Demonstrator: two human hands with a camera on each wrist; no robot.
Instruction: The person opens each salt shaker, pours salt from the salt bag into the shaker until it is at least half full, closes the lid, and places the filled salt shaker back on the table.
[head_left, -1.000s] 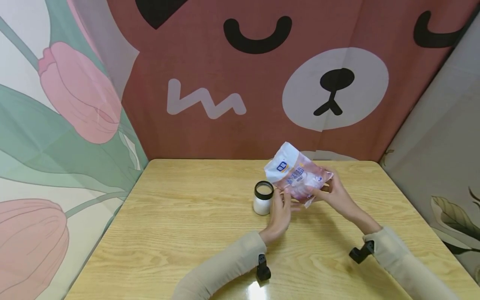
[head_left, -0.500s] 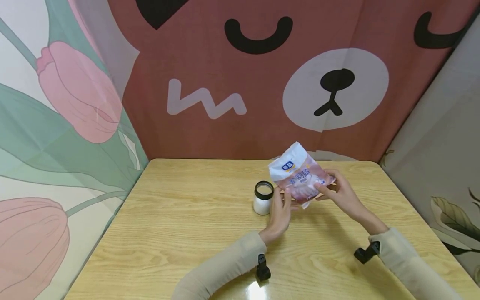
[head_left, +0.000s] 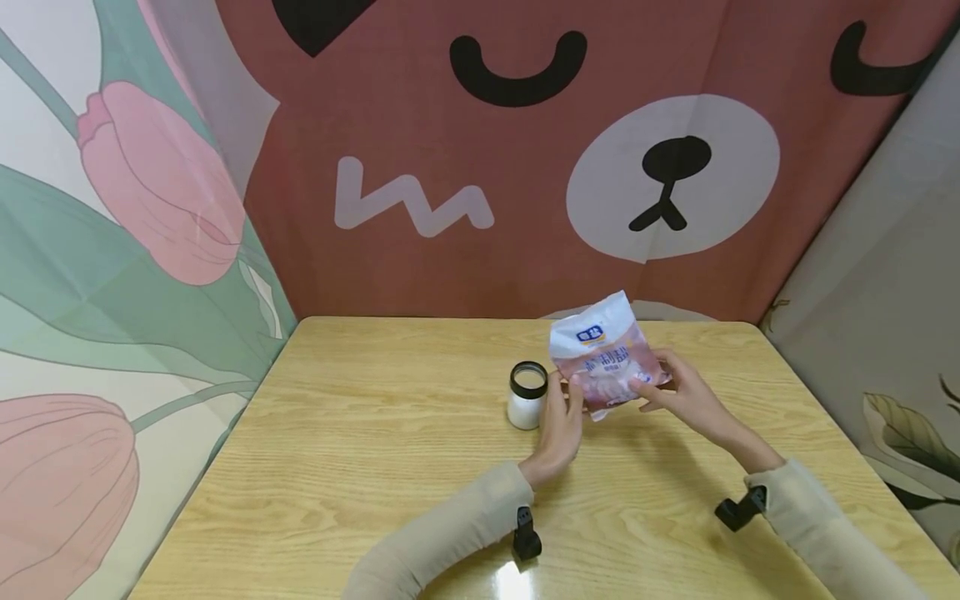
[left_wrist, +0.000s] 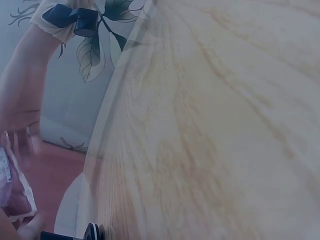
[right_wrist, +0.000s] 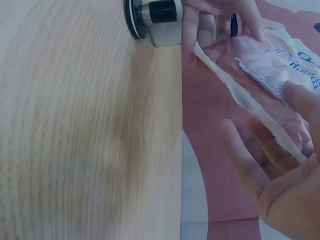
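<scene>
Both hands hold a pink-and-white plastic bag (head_left: pixel 606 354) with blue printed characters, raised over the far right part of the table. My left hand (head_left: pixel 558 437) grips its lower left side, thumb in front and other fingers behind. At the lower right corner, my right hand (head_left: pixel 690 408) pinches the bag between thumb and fingers; the right wrist view shows the pale sealed edge (right_wrist: pixel 250 104) above those fingers. A small jar (head_left: pixel 525 408) with a black rim and white contents stands upright just left of my left hand. Only the bag's corner (left_wrist: pixel 17 197) shows in the left wrist view.
The wooden table (head_left: pixel 360 433) reaches back to a hanging curtain (head_left: pixel 420 275) printed with a bear face. Patterned fabric hangs along both sides. Black wrist cameras sit at the left cuff (head_left: pixel 527 537) and right cuff (head_left: pixel 741 510).
The bag has turned clockwise in the head view, its white top swinging right and its print coming nearer level. My right hand has shifted slightly right and down; the left hand and jar stay put.
</scene>
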